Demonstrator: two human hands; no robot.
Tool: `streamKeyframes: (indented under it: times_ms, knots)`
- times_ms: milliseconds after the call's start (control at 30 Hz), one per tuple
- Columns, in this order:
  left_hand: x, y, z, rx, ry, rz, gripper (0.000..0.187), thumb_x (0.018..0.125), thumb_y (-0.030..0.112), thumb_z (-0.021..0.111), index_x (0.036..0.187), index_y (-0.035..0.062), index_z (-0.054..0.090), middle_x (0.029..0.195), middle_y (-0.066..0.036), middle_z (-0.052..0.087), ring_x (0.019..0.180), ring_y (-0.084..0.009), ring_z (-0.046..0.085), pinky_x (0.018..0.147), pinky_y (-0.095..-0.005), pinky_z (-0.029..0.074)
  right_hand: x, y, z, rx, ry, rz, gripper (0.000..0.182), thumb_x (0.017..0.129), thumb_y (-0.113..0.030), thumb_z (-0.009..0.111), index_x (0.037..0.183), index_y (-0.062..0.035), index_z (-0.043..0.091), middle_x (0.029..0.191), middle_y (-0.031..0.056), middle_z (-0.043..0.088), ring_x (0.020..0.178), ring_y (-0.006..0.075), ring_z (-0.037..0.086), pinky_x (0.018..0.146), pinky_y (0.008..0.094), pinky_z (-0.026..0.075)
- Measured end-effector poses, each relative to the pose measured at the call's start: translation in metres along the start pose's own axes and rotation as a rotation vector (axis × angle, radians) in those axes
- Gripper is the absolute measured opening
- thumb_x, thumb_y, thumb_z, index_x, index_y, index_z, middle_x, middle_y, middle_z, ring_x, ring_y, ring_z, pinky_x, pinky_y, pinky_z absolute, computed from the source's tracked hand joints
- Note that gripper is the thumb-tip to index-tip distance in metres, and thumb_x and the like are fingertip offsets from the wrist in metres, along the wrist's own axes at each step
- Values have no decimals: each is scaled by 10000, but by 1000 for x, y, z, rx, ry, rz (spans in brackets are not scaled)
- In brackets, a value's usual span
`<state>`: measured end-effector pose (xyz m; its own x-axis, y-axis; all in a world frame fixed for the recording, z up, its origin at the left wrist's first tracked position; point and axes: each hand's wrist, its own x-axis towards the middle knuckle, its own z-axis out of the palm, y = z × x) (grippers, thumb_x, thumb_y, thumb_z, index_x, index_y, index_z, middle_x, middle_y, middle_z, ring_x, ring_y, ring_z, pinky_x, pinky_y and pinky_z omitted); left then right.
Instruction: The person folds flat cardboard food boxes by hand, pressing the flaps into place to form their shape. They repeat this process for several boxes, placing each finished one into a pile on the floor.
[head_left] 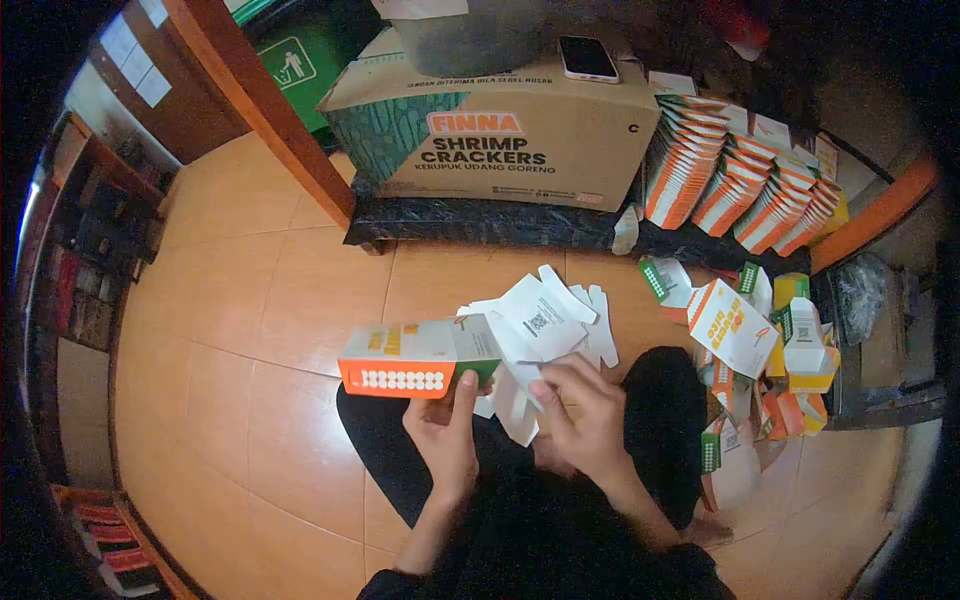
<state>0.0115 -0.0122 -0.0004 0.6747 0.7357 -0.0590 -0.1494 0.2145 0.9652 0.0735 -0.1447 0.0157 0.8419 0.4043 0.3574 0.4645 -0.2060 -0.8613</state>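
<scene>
My left hand [447,430] grips a small orange, white and green carton [400,360] from below, near its right end. The carton lies on its side above my lap, with yellow print and a row of white dots showing. At its open right end, my right hand [583,405] pinches a white flap [520,385] between thumb and fingers. Behind the hands, flat white carton blanks [540,315] with a printed code rest on the floor in a loose pile.
A brown cardboard box [490,150] stands on a black low bench [480,222], with a phone [589,58] on top. Stacked folded cartons [685,160] lean at its right. Several loose cartons [735,328] lie on the floor at right. A wooden post [265,105] slants at upper left.
</scene>
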Motion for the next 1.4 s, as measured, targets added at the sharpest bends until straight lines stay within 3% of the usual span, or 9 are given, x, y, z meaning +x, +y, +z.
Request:
streamKeyframes:
  times_ms: [200,433,767,967,1000,1133,1233,1333,1400]
  knots:
    - [-3,-11,-13,487,103,605,210,753,-48,767,946,-49,683,930,-87,704,855,-150,655,778,-280,509,8,4,-5,380,-83,96,154,843,-64,683,956,33,643,886,102,614,803,165,619,717,283,488]
    - [-18,-23,-6,350,118,579,230,777,-74,730,995,-40,665,944,-95,698,847,-168,659,752,-272,523,9,-8,12,364,-23,-26,152,815,-61,715,902,57,675,875,117,634,811,161,601,733,264,461]
    - [-27,-25,-20,116,-57,221,214,875,8,649,1082,-11,598,1039,-92,632,953,-187,599,829,-311,493,6,-8,11,417,-29,6,127,815,-65,718,858,50,685,820,111,629,774,165,602,715,249,453]
    - [-36,-21,-13,231,-76,150,294,914,26,600,1200,-12,541,1147,-109,592,1043,-193,567,909,-308,464,-4,-24,20,-98,-101,-198,318,829,-34,634,1140,31,623,1073,172,554,992,278,594,845,369,502]
    - [-38,-32,-19,330,-121,142,291,925,18,580,1210,-22,536,1143,-114,592,1040,-195,572,904,-299,469,-5,-21,25,-186,-169,-246,514,842,-8,564,1342,39,454,1277,243,448,1173,368,506,960,432,454]
    - [-46,-58,-25,222,-169,193,345,954,26,528,1291,-28,476,1245,-143,548,1142,-221,529,972,-348,429,-14,-5,32,-165,-189,-175,694,847,38,512,1469,1,207,1432,296,332,1314,440,381,1021,458,419]
    - [-37,-17,-6,290,-272,220,458,888,156,662,1285,-7,501,1266,-175,552,1165,-289,539,985,-405,423,-11,10,19,38,-264,-81,688,858,22,576,1460,-15,245,1391,307,387,1278,441,426,1041,465,377]
    - [-13,4,-20,738,-660,453,639,755,236,797,1277,17,502,1234,-199,563,1145,-318,553,964,-408,432,-8,18,6,250,-290,207,553,935,-19,520,1445,-52,306,1268,207,541,1125,258,573,938,368,454]
    - [-8,10,-14,807,-712,499,693,718,268,820,1261,-16,496,1168,-211,582,1096,-338,577,952,-419,441,-3,10,-2,536,-224,308,431,975,-83,511,1386,-24,394,1115,99,623,958,99,580,790,251,484]
